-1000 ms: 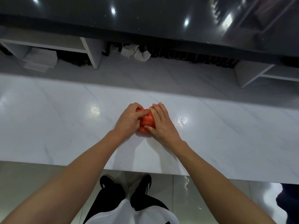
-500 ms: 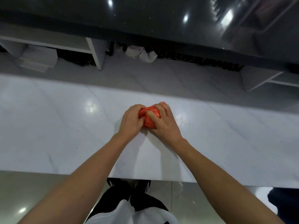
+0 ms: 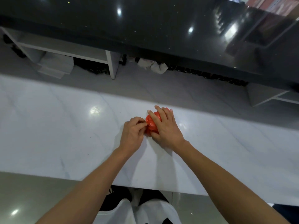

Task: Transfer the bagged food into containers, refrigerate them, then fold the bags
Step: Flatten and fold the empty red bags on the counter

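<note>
White marble surface [image 3: 64,135] carries a red bag [image 3: 151,125], best kept flattened under the right hand's [image 3: 166,128] straight fingers while the left hand [image 3: 133,135] pinches its near edge for tucking.

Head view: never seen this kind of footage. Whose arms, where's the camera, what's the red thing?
There is no machine here. A person wears a wide-angle camera on the head, and it looks forward and down, so both bare arms reach in from the bottom of the picture. They stand at a white marble counter. On it lies a small red plastic bag, crumpled into a tight bundle. The right hand lies over the bag with straight fingers, pressing it down. The left hand pinches the bag's left edge with its fingertips. It looks like the bag-folding step. Beyond the counter are white shelves under a dark glossy top.
</note>
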`<state>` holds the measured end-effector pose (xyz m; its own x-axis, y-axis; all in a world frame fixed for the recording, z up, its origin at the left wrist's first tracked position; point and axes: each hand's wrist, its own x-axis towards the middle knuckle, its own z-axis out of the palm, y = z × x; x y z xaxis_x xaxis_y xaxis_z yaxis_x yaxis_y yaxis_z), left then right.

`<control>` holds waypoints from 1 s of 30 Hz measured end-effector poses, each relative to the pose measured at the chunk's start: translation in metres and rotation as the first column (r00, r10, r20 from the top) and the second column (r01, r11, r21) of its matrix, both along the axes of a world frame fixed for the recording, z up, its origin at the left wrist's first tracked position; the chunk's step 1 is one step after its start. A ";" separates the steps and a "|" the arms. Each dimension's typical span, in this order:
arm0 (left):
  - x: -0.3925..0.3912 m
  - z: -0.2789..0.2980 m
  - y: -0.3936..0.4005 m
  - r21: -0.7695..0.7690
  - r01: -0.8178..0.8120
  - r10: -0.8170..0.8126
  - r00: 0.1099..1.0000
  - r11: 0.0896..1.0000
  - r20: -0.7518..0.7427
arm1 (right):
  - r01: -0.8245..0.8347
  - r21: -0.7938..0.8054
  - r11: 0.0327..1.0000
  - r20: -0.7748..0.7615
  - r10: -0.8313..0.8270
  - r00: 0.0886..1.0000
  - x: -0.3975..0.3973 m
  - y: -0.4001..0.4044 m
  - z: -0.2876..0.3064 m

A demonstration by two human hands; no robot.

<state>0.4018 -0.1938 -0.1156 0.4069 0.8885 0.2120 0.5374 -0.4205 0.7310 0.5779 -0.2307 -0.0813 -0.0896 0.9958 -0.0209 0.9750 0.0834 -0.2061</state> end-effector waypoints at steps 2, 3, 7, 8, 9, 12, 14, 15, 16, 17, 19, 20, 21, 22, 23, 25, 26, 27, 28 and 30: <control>-0.003 0.006 0.002 0.027 -0.020 0.023 0.995 0.999 -0.096 | -0.061 -0.003 0.998 0.001 0.061 0.998 0.002 0.003 0.002; -0.003 0.009 0.003 -0.007 -0.022 0.021 0.994 1.000 -0.112 | -0.089 0.007 0.996 0.002 0.089 0.996 0.002 0.007 0.003; -0.002 0.025 -0.002 -0.217 -0.040 0.014 0.993 0.975 -0.121 | -0.184 0.078 0.980 0.009 0.184 0.983 0.002 0.024 0.000; -0.002 0.027 -0.004 -0.240 -0.056 0.026 0.992 0.969 -0.126 | -0.196 0.078 0.977 0.008 0.196 0.980 0.002 0.026 -0.001; -0.001 0.030 -0.008 -0.256 -0.079 0.049 0.991 0.963 -0.122 | -0.213 0.078 0.974 0.010 0.213 0.977 0.002 0.026 -0.001; 0.005 0.038 -0.024 -0.289 -0.127 0.095 0.988 0.949 -0.120 | -0.257 0.083 0.963 0.025 0.256 0.966 0.005 0.028 -0.003; 0.006 0.043 -0.031 -0.298 -0.143 0.110 0.986 0.944 -0.126 | -0.264 0.055 0.963 0.008 0.264 0.964 0.006 0.030 -0.003; 0.006 0.047 -0.034 -0.298 -0.156 0.121 0.983 0.942 -0.135 | -0.277 0.046 0.960 -0.003 0.277 0.961 0.006 0.030 -0.003; 0.004 0.051 -0.039 -0.294 -0.176 0.136 0.979 0.940 -0.151 | -0.303 0.044 0.952 -0.013 0.304 0.953 0.005 0.028 -0.004; 0.000 0.055 -0.045 -0.287 -0.200 0.157 0.974 0.937 -0.166 | -0.335 0.049 0.941 -0.026 0.336 0.941 0.003 0.026 -0.004; -0.013 0.059 -0.059 -0.283 -0.270 0.220 0.956 0.920 -0.195 | -0.406 0.052 0.912 -0.064 0.409 0.910 -0.007 0.023 -0.005; -0.022 0.062 -0.068 -0.280 -0.321 0.269 0.940 0.905 -0.208 | -0.446 0.051 0.893 -0.080 0.449 0.890 -0.016 0.022 -0.004; -0.032 0.064 -0.077 -0.274 -0.377 0.324 0.920 0.885 -0.219 | -0.485 0.055 0.873 -0.090 0.488 0.868 -0.027 0.020 -0.004; -0.043 0.067 -0.088 -0.267 -0.431 0.379 0.898 0.862 -0.224 | -0.521 0.063 0.851 -0.100 0.525 0.845 -0.040 0.017 -0.004; -0.054 0.070 -0.099 -0.268 -0.481 0.429 0.873 0.835 -0.232 | -0.556 0.071 0.828 -0.116 0.561 0.820 -0.055 0.014 -0.002; -0.077 0.075 -0.124 -0.272 -0.574 0.524 0.818 0.773 -0.236 | -0.624 0.089 0.777 -0.156 0.629 0.761 -0.089 0.005 0.002; -0.090 0.076 -0.138 -0.277 -0.619 0.573 0.785 0.735 -0.234 | -0.653 0.103 0.750 -0.166 0.660 0.732 -0.107 0.000 0.004; -0.103 0.078 -0.154 -0.273 -0.669 0.628 0.743 0.692 -0.230 | -0.681 0.119 0.723 -0.171 0.690 0.703 -0.125 -0.006 0.006; -0.117 0.078 -0.170 -0.264 -0.723 0.687 0.690 0.638 -0.230 | -0.708 0.134 0.693 -0.177 0.720 0.671 -0.144 -0.013 0.008; -0.145 0.080 -0.206 -0.230 -0.810 0.780 0.584 0.539 -0.226 | -0.759 0.159 0.631 -0.196 0.774 0.602 -0.182 -0.030 0.013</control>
<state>0.2568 -0.3997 -0.0352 -0.4943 0.8639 -0.0961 0.6121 0.4245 0.6672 0.3962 -0.2606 -0.0681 -0.8151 0.5581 0.1554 0.4730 0.7960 -0.3776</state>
